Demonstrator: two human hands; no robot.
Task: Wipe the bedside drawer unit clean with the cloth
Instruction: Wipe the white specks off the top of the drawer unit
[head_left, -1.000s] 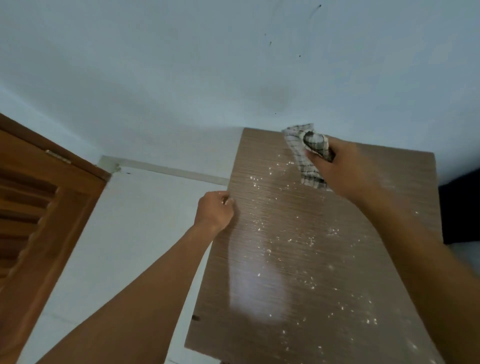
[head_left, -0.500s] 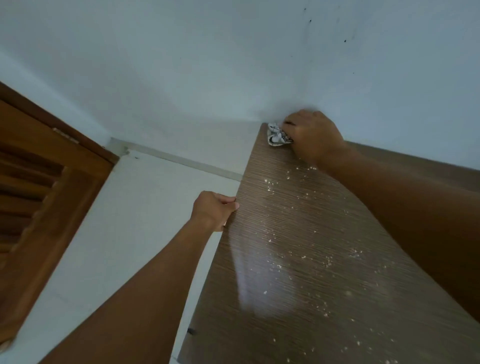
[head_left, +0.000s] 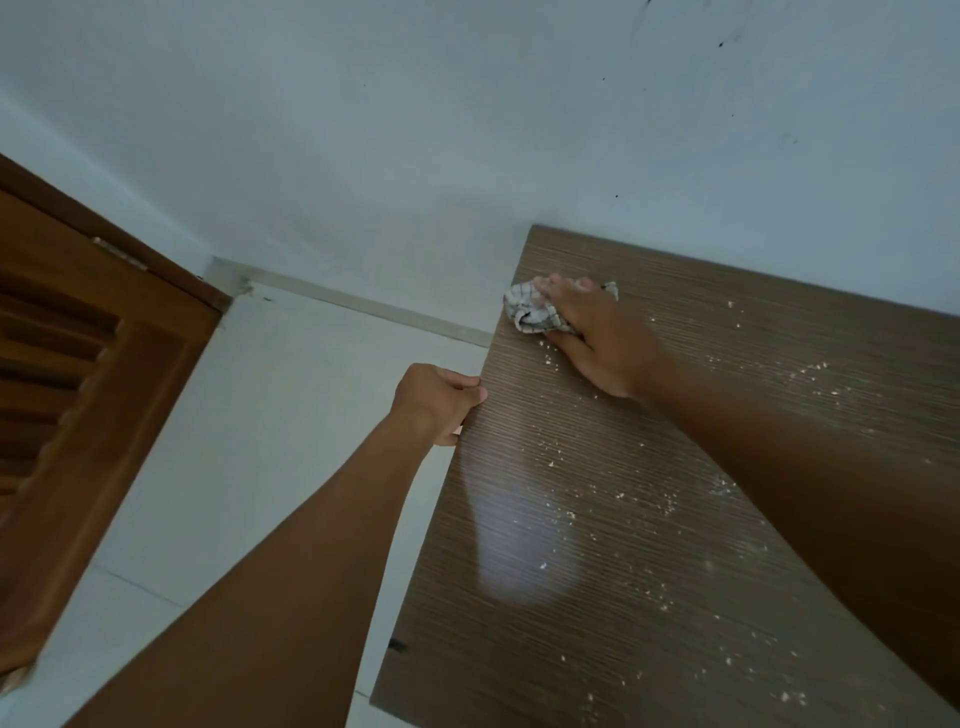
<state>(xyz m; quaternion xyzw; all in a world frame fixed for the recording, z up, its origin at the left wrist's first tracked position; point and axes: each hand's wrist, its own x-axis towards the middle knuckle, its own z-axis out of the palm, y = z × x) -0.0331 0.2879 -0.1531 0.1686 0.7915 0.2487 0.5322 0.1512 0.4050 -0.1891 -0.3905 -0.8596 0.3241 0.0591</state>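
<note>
The brown wood-grain top of the bedside drawer unit (head_left: 597, 519) fills the lower right and is scattered with white crumbs and dust. My right hand (head_left: 602, 338) presses a crumpled checked cloth (head_left: 530, 309) flat on the top near its far left corner, close to the wall. My left hand (head_left: 439, 400) grips the unit's left edge, thumb on top, fingers curled over the side. Most of the cloth is hidden under my right palm.
A pale blue-grey wall (head_left: 467, 130) runs behind the unit. A brown louvred wooden door (head_left: 78, 389) stands at the left. Light floor tiles (head_left: 270, 441) and a skirting strip (head_left: 374, 306) lie between door and unit.
My right hand with the cloth went to the far corner by the wall, then came back a little along the top toward me. My left hand stayed on the left edge.
</note>
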